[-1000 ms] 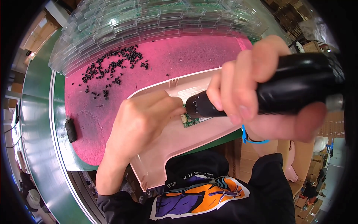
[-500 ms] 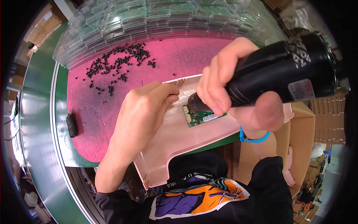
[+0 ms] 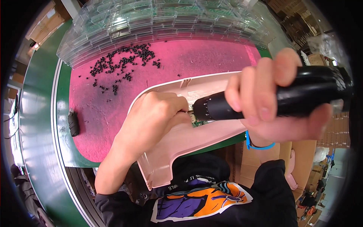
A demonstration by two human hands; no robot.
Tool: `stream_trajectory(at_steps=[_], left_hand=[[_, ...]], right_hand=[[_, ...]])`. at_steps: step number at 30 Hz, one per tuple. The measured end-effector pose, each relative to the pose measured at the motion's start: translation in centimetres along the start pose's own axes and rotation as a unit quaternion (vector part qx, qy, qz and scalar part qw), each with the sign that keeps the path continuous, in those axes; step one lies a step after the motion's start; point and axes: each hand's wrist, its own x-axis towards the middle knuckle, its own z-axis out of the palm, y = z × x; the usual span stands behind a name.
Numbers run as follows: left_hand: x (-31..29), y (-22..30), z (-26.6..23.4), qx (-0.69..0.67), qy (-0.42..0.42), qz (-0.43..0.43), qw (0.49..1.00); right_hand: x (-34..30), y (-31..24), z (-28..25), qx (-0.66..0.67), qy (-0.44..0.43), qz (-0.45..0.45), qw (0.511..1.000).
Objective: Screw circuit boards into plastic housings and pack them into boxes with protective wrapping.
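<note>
My right hand (image 3: 261,94) is wrapped round a black electric screwdriver (image 3: 219,108), which lies nearly level, its nose pointing left. That nose is over a small green circuit board (image 3: 200,123), mostly hidden beneath it. The board sits inside a pale pink plastic shell (image 3: 189,140). Right by the screwdriver's tip, my left hand (image 3: 157,113) has thumb and fingers pinched together; whatever is between them is too small or covered to make out.
Small black screws (image 3: 121,62) are strewn over the pink mat (image 3: 102,128). Clear plastic trays (image 3: 159,22) stack along its far side. A dark wrapped roll (image 3: 73,124) lies at the mat's left edge. An open cardboard box (image 3: 302,159) stands at right.
My right hand has tilted the screwdriver closer to level, with its rear end lower and farther right. My left fingers have come down and right to the screwdriver's tip.
</note>
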Motion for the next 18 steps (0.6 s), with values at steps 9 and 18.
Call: stream_trajectory(at_steps=[9,18], left_hand=[[0.0,0.1,0.2,-0.033,0.056,0.082,0.994],[0.0,-0.2,0.6,-0.086,0.019,0.100,0.991]], right_hand=[[-0.8,-0.3,-0.4,-0.021,-0.035,0.006,0.999],[-1.4,-0.5,-0.2,-0.052,-0.079,0.018,0.995]])
